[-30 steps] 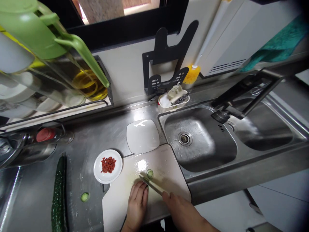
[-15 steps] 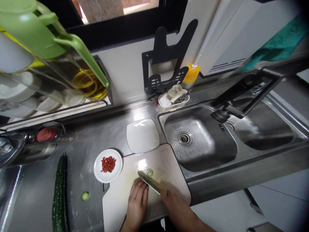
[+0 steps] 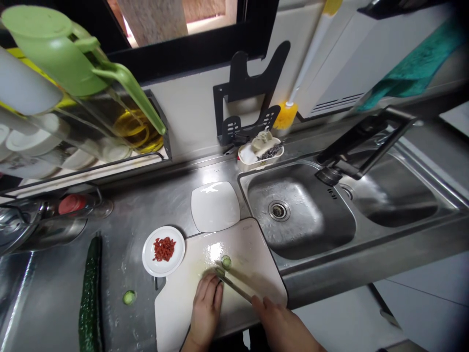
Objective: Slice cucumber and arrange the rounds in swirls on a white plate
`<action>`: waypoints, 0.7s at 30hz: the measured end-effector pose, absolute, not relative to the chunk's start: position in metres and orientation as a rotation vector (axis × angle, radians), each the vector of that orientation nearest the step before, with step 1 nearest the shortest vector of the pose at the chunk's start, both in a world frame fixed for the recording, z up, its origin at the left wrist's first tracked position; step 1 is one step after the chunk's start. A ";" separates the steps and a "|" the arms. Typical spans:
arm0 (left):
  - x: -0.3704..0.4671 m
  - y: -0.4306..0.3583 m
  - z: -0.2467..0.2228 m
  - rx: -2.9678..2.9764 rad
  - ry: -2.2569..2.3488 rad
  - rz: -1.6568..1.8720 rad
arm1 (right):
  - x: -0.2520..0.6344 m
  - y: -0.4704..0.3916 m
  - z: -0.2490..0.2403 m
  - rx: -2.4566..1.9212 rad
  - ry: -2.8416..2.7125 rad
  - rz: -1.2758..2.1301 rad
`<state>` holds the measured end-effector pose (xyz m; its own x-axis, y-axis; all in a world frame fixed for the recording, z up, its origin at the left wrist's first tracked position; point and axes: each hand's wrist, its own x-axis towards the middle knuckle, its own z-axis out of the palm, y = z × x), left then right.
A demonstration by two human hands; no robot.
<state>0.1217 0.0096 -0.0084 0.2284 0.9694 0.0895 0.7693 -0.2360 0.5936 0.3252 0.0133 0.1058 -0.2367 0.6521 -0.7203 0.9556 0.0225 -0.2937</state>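
Note:
My right hand [image 3: 279,320] is closed around the handle of a kitchen knife [image 3: 237,288], its blade slanting up and left over the cutting board [image 3: 252,254]. My left hand [image 3: 205,308] lies on the board with bent fingers, pressed on a piece of cucumber mostly hidden under them. Green shows at the blade's tip, close to the left fingertips; whether it is a slice stuck to the blade or the cucumber's end, I cannot tell. A cut cucumber slice [image 3: 226,262] lies flat just beyond the tip.
Left of the board are a white plate of red pieces [image 3: 147,256], a cucumber end [image 3: 129,297] and a whole cucumber [image 3: 90,293]. A square white plate [image 3: 215,208] sits behind the board. The steel sink [image 3: 304,195] is on the right, under a black faucet [image 3: 348,164].
The knife has shifted slightly right and down, and its blade has turned. Green now shows by its tip. My left hand stays almost in place. The view has shifted slightly.

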 end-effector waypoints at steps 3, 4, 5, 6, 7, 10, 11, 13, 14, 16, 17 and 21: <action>0.122 0.009 -0.008 2.081 1.602 0.635 | 0.325 0.015 0.111 1.623 1.909 -1.078; 0.122 0.009 -0.008 2.082 1.601 0.638 | 0.326 0.015 0.112 1.625 1.910 -1.086; 0.122 0.009 -0.008 2.085 1.597 0.639 | 0.326 0.014 0.111 1.629 1.915 -1.099; 0.122 0.009 -0.007 2.087 1.594 0.640 | 0.327 0.013 0.111 1.637 1.922 -1.112; 0.123 0.010 -0.007 2.088 1.591 0.639 | 0.327 0.012 0.110 1.648 1.930 -1.119; 0.123 0.010 -0.006 2.085 1.584 0.635 | 0.329 0.010 0.106 1.677 1.952 -1.106; 0.123 0.010 -0.006 2.082 1.584 0.636 | 0.329 0.009 0.105 1.681 1.957 -1.098; 0.123 0.011 -0.007 2.077 1.585 0.641 | 0.329 0.009 0.105 1.674 1.960 -1.099; 0.123 0.011 -0.008 2.075 1.583 0.642 | 0.329 0.010 0.105 1.668 1.954 -1.104; 0.123 0.011 -0.009 2.071 1.580 0.647 | 0.329 0.011 0.106 1.657 1.945 -1.110; 0.123 0.011 -0.009 2.070 1.580 0.652 | 0.329 0.012 0.107 1.647 1.940 -1.113; 0.123 0.012 -0.007 2.082 1.578 0.665 | 0.328 0.016 0.109 1.605 1.921 -1.105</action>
